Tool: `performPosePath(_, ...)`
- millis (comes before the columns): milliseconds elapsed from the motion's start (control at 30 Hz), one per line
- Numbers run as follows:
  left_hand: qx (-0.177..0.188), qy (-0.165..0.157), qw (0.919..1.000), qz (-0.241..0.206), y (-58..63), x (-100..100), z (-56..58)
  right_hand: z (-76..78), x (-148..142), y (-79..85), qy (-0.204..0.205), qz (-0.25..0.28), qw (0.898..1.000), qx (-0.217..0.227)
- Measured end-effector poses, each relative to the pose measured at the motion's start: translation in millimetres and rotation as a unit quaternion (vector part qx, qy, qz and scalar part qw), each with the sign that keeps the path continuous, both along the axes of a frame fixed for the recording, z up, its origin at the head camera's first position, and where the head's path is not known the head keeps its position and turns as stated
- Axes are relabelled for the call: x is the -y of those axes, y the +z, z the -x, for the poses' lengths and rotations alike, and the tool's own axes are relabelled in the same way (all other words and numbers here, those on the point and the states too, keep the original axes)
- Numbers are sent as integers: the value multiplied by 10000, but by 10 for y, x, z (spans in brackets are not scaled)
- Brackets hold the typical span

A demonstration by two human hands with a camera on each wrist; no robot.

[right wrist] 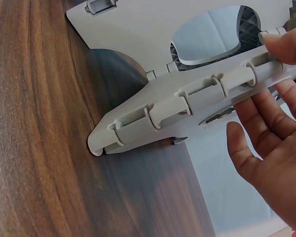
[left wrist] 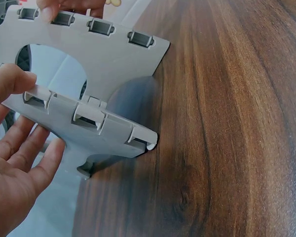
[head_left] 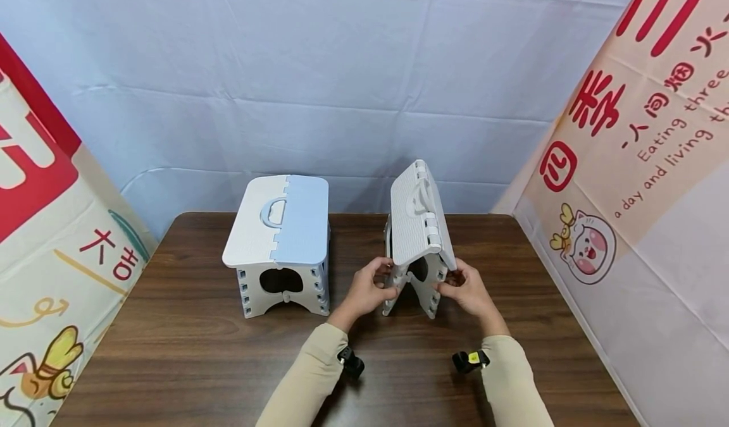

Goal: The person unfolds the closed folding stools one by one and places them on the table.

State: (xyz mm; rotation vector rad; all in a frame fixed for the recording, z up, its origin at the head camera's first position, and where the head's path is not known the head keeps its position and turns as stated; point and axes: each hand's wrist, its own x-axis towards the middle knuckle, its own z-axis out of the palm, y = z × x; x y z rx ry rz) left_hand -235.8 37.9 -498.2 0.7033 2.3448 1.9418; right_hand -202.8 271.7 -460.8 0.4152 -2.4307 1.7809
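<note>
A white folding step stool [head_left: 411, 218] stands partly folded on the table, its two-part top peaked like a roof and its front legs in an inverted V. My left hand [head_left: 367, 288] grips the left front leg by its hinged edge, thumb on the near side. On the other side, my right hand [head_left: 469, 291] pinches the right front leg's edge between thumb and fingers. Both wrist views show the leg hinges [left wrist: 89, 116] close up, with the oval opening between the panels. Some fingertips are hidden behind the legs.
A second folding stool [head_left: 285, 224], white and light blue with a handle in its top, stands fully unfolded to the left. Brown wood table [head_left: 188, 351] lies beneath. A pale cloth [head_left: 319, 66] hangs behind, and printed cloths [head_left: 632, 224] flank the table.
</note>
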Motion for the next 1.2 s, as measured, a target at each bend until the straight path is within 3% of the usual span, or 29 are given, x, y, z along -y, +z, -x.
performPosePath(200,29,-175,9997,-161,285,70,-150,-9,-19,1,25,37,9999,-96)
performPosePath(267,56,-202,9997,-115,306,84,-161,-8,-23,1,13,60,9999,-101)
performPosePath(400,69,-247,9996,-132,272,94,-134,-9,-33,10,3,45,10000,-85)
performPosePath(667,120,-150,9998,-11,-65,69,43,-22,-50,34,8,-33,10000,60)
performPosePath(1067,194,-154,9997,44,-79,116,72,-41,-86,31,29,15,10000,87)
performPosePath(1200,186,-210,9996,-64,-4,138,41,-31,-87,22,40,115,9999,77)
